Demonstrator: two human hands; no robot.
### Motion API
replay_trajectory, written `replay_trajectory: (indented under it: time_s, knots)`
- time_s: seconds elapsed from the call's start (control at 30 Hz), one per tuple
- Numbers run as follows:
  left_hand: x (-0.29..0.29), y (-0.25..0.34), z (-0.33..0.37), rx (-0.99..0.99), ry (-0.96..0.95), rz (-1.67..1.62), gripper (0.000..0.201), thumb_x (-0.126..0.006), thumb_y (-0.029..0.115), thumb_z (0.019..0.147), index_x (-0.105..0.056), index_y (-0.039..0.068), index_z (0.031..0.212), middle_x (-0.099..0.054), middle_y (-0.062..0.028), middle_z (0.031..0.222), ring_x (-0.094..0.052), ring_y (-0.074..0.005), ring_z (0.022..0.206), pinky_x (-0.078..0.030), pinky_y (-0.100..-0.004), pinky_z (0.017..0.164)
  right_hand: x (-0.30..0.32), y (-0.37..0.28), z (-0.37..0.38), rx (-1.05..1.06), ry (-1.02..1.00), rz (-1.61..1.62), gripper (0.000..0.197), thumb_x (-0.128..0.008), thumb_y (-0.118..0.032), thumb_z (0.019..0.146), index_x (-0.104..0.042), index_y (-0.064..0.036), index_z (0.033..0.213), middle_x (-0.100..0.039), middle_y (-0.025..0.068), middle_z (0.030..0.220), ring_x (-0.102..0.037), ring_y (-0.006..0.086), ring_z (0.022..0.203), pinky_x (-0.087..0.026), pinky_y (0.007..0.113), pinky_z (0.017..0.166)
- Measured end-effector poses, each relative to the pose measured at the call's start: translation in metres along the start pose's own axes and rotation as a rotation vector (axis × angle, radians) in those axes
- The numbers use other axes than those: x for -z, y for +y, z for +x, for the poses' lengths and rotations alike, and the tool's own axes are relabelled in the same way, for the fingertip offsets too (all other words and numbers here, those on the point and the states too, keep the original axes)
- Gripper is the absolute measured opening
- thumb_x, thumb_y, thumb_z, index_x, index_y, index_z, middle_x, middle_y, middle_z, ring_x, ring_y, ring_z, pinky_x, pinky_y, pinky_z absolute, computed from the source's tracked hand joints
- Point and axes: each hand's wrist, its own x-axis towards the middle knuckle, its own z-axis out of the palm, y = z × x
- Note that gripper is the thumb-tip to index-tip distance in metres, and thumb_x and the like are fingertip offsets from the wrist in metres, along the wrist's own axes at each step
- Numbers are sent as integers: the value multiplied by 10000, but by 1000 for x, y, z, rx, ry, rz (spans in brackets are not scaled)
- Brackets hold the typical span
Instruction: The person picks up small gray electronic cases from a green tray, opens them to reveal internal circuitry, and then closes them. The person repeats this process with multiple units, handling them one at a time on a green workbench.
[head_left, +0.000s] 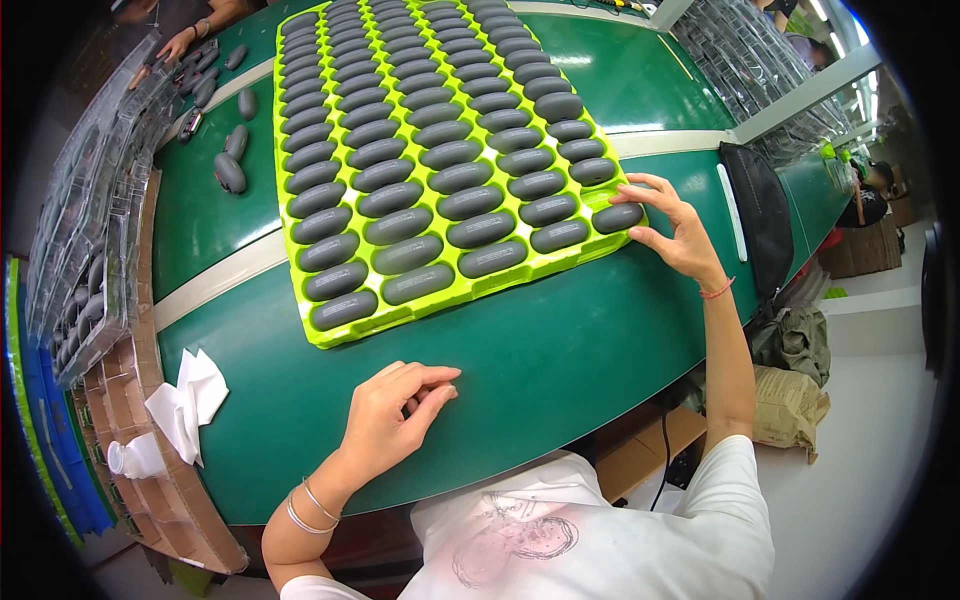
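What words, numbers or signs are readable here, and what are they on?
Gray oval cases in the yellow-green tray: pale print on many, too small to read.
White shirt: a faint drawing, no words I can make out.
Elsewhere, none I can read.

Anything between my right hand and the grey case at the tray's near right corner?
Nothing visible: the right hand already has thumb and fingers about the grey case, apparently touching it, at the corner of the green tray.

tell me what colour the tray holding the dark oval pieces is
The tray is bright yellow-green, seen best in the head view.
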Motion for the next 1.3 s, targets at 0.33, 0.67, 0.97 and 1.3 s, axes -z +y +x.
replay_trajectory:
  time_s: [0.33, 0.67, 0.97, 1.3]
  knots:
    - [-2, 0, 1, -5, 4, -5, 160, -668, 35, 837, -693, 29, 995, -688, -32, 780, -547, -111, 620, -451, -225, 516, 4, -4, 2, 1, 3, -6, 466, -729, -89, 766, -609, -66, 1216, -682, 60, 1092, -454, 257, 1259, -343, 406, 1072]
    - [2, 0, -2, -1, 28, -88, 169, -713, 35, 804, -705, 43, 973, -677, -41, 782, -554, -118, 619, -459, -231, 535, -26, -52, 10, 40, 445, 222, 171, -518, -24, 950, -645, 49, 1036, -657, 95, 802, -621, 135, 722, -485, 251, 724]
    - [34, 17, -1, 52, 270, -90, 95, -627, 41, 880, -686, -26, 847, -644, -60, 670, -595, -92, 566, -418, -211, 494, -51, -84, 42, 186, 337, 34, 230, -583, 48, 855, -639, 8, 1075, -691, 90, 851, -644, 149, 739, -483, 258, 687]
    - [93, 10, 32, 58, 669, 123, 179, -643, 98, 907, -620, -21, 775, -511, 39, 575, -443, -12, 503, -292, -184, 460, 6, -9, 58, -3, 228, -214, 161, -662, -41, 815, -669, -17, 974, -678, 92, 880, -630, 231, 827, -482, 336, 740]
